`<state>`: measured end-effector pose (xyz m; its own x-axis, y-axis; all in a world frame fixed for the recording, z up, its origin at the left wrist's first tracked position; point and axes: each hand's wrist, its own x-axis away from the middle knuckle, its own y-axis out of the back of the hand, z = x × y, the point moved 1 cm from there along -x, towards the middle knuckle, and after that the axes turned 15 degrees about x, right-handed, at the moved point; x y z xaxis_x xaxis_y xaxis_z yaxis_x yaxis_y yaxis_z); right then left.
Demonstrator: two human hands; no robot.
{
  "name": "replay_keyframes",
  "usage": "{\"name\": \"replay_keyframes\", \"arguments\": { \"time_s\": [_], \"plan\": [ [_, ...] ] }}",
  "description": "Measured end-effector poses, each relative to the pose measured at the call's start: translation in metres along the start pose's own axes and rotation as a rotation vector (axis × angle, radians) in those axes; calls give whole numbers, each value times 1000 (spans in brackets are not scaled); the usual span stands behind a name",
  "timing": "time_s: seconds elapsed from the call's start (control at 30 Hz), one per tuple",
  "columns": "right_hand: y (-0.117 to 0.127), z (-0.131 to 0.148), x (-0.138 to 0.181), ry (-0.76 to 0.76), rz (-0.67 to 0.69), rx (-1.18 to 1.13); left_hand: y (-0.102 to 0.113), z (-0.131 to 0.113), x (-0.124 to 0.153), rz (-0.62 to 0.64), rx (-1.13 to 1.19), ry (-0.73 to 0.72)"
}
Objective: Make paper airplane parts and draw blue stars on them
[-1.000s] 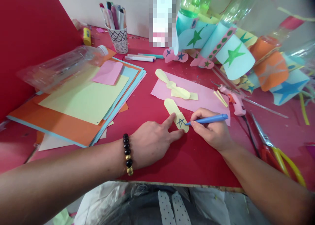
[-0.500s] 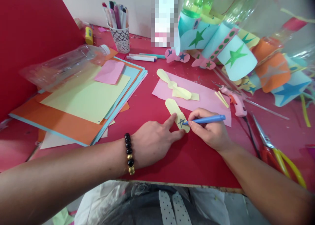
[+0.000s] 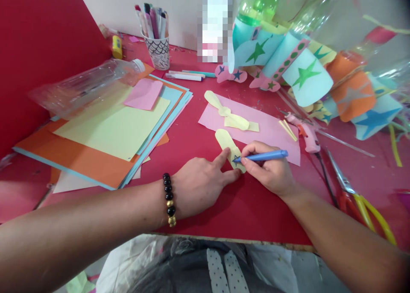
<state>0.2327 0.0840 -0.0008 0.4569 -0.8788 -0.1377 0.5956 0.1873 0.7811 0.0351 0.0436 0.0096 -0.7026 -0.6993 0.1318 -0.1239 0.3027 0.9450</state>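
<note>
We look down on a red table [image 3: 256,212], with a red board [image 3: 48,62] standing along its left side and a white wall [image 3: 128,11] behind it. On the left part of the table lies a stack of coloured paper [image 3: 80,165], and on this stack rest an empty plastic bottle [image 3: 86,88] and a small pink paper [image 3: 143,94]. At the far side and the right stand decorated plastic bottles [image 3: 304,75] with paper bands and stars. Nearer on the right we see a pink hot glue gun [image 3: 306,135] and scissors [image 3: 358,207] with yellow handles. At the back are a patterned cup of markers [image 3: 158,51] and a yellow glue stick [image 3: 117,47]. In the middle lies a pink paper sheet [image 3: 272,135], with a second yellow cutout [image 3: 224,111] on it. A long yellow paper cutout [image 3: 224,141] lies across the sheet's lower edge, so its lower end is on the table. The two hands are apart but close, one at each side of this cutout. The left hand [image 3: 198,190], with a bead bracelet [image 3: 168,199] on the wrist, presses the cutout with spread fingers. The right hand [image 3: 269,169] holds a blue marker [image 3: 265,156] like a pen, with its tip on a small blue star [image 3: 236,159] drawn on the cutout.
</note>
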Motion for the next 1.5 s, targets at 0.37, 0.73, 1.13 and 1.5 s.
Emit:
{"name": "replay_keyframes", "arguments": {
  "time_s": [0.37, 0.73, 1.13, 1.5],
  "plan": [
    [-1, 2, 0, 5, 5, -32, -1, 0, 0, -16, 30, 0],
    [12, -12, -2, -61, -296, -241, 1, 4, 3, -35, 75, 16],
    [18, -11, 2, 13, -259, -261, 24, 21, -3, -347, 684, 29],
    [13, -6, 4, 213, -278, 229, 23, 9, -7, -380, 1524, 149]
  ]
}}
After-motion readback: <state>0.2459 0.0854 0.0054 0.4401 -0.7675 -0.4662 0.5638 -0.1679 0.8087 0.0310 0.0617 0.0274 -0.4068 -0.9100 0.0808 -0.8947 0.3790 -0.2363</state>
